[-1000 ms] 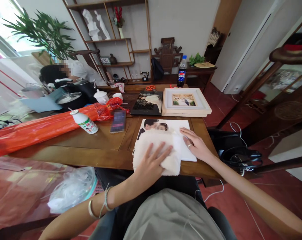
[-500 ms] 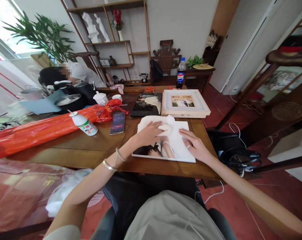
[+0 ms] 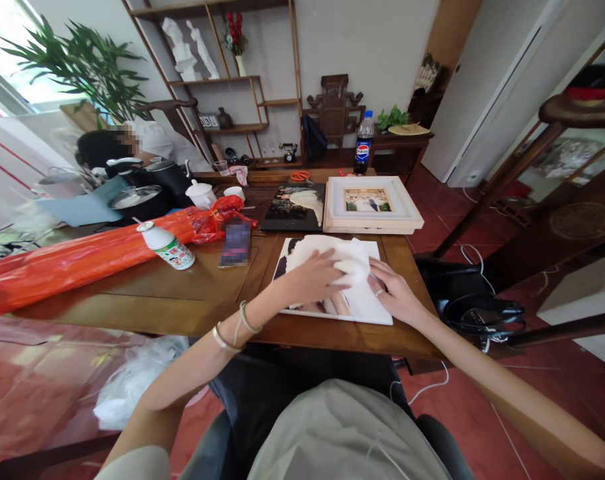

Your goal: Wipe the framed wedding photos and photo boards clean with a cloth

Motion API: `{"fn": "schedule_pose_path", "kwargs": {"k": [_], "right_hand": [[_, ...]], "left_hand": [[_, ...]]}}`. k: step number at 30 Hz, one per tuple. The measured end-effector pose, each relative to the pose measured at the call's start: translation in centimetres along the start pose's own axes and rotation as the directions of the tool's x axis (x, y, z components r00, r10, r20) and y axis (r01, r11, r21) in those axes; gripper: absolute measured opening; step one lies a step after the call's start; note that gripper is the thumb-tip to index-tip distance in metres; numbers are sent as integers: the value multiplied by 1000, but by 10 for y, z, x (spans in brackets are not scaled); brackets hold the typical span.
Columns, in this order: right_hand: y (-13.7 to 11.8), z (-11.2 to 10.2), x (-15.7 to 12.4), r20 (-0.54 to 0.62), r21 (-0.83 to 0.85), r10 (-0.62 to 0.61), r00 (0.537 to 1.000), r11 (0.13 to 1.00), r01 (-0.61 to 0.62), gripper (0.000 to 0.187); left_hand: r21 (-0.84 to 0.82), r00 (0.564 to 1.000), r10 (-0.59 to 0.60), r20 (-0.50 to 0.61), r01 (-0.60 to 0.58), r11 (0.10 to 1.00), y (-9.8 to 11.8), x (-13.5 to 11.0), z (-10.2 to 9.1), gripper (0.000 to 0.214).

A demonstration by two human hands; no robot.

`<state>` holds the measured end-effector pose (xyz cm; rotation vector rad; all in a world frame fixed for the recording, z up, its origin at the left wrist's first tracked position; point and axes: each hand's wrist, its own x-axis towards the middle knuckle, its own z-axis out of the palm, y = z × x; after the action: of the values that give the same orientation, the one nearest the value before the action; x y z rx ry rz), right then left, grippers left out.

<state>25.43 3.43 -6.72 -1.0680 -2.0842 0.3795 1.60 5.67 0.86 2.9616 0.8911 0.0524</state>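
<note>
A photo print on a white panel (image 3: 375, 312) lies flat on the wooden table in front of me; a person's dark hair and bare skin tones show at its uncovered edges. Over it spreads a crumpled white cloth (image 3: 309, 260), soft and tissue-like. My left hand (image 3: 315, 277) is on the cloth, its fingers curved and somewhat apart over the bunched part, gripping it against the print. Part of the picture is hidden beneath hand and cloth. My right hand (image 3: 393, 292), fingers stretched out, lies on the panel's right side, its fingertips close to the cloth's edge.
Behind the print are a dark photo panel (image 3: 309, 217) and a white-framed picture (image 3: 407, 207). A cola bottle (image 3: 363, 148) stands farther back. To the left lie a phone (image 3: 235, 244), a white bottle (image 3: 167, 245) and a long red-wrapped bundle (image 3: 82, 263). Another person sits far left.
My left hand has slid right and slightly down, drawing the cloth along and uncovering the print's upper left corner. My right hand has shifted slightly right.
</note>
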Motion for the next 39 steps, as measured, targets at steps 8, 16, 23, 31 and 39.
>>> {"fn": "schedule_pose_path", "kwargs": {"k": [8,16,23,31,39], "right_hand": [[5,-1,-3,28,30,34,999,999,-35,55],[3,2,0,-13,13,21,1000,1000,-21,42],[1,2,0,-17,13,58,998,998,-58,39],[1,-1,-1,16,60,65,998,996,-65,40],[1,-4,-2,37,97,79,996,992,-82,44]], "left_hand": [[45,998,64,12,-64,997,88,-56,3,25],[76,984,-177,-31,178,981,46,-24,13,30],[71,978,-159,-134,169,983,-7,11,22,33],[94,947,-262,-185,282,955,92,-10,43,35],[114,974,-150,-168,171,979,127,-29,37,34]]}}
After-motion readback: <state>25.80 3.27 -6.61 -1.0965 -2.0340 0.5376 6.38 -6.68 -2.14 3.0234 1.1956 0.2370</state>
